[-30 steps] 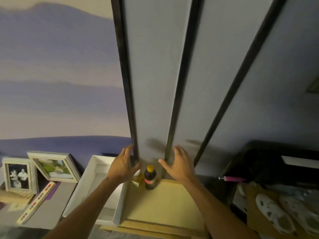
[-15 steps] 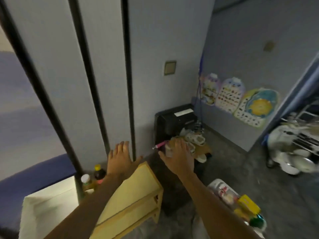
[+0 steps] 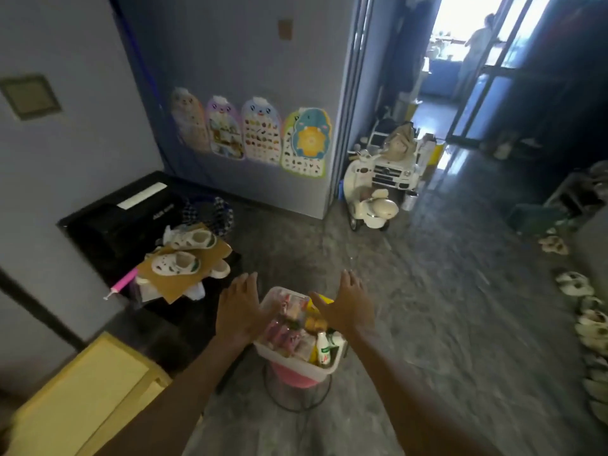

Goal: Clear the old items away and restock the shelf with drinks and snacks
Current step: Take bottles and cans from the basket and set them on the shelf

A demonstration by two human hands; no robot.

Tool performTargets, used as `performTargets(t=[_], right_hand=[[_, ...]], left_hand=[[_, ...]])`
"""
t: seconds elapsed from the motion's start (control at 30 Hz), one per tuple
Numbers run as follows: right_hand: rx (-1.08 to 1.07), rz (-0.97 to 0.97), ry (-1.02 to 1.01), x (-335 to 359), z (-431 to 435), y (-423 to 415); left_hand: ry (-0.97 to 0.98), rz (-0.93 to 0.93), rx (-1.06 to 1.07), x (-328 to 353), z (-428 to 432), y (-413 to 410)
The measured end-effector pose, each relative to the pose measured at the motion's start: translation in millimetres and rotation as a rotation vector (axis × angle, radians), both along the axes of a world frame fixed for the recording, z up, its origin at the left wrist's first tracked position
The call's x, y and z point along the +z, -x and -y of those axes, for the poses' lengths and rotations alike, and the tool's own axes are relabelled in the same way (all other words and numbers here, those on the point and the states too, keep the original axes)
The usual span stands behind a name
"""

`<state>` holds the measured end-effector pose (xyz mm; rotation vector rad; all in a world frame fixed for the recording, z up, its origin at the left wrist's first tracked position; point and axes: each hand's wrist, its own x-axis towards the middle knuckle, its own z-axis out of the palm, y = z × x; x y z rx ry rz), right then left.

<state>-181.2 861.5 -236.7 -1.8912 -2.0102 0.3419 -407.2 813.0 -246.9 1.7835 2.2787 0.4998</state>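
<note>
A white bin [image 3: 297, 365] full of packaged snacks [image 3: 289, 327] and small drink bottles [image 3: 324, 348] rests on a pink stool [image 3: 296, 380] on the floor. My left hand [image 3: 240, 307] hovers over the bin's left rim, fingers spread, holding nothing. Above the bin's right side is my right hand [image 3: 347, 306], also empty with fingers apart. The yellow wooden shelf [image 3: 82, 396] shows at the lower left, its top bare.
A black box [image 3: 121, 215] by the wall carries cardboard and white children's shoes [image 3: 176, 263]. White ride-on toys [image 3: 378, 189] stand by the doorway. Slippers [image 3: 589, 327] line the right edge. A person stands far off in the bright doorway [image 3: 473, 51].
The view swung right, from the shelf and its bottles against the wall to the floor. Both hands left the shelf top and now hover over the bin of snacks.
</note>
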Motion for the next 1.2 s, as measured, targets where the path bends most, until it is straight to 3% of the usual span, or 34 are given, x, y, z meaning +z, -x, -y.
performTargets(t=[0.27, 0.5, 0.7, 0.87, 1.2], right_hand=[[-0.036, 0.120, 0.186, -100, -72, -102], [0.005, 0.127, 0.365, -207, -100, -107], [-0.023, 0.165, 0.485, -292, -131, -102], [-0.064, 0.130, 0.563, -358, -147, -89], [-0.047, 0.130, 0.597, -405, -154, -87]], left_hand=[[0.220, 0.042, -0.046, -106, -90, -116], [0.412, 0.025, -0.104, -198, -135, -128], [0.605, -0.013, -0.304, -291, -187, -124], [0.661, 0.011, -0.399, -370, -212, -122], [0.655, 0.201, -0.243, -430, -223, -132]])
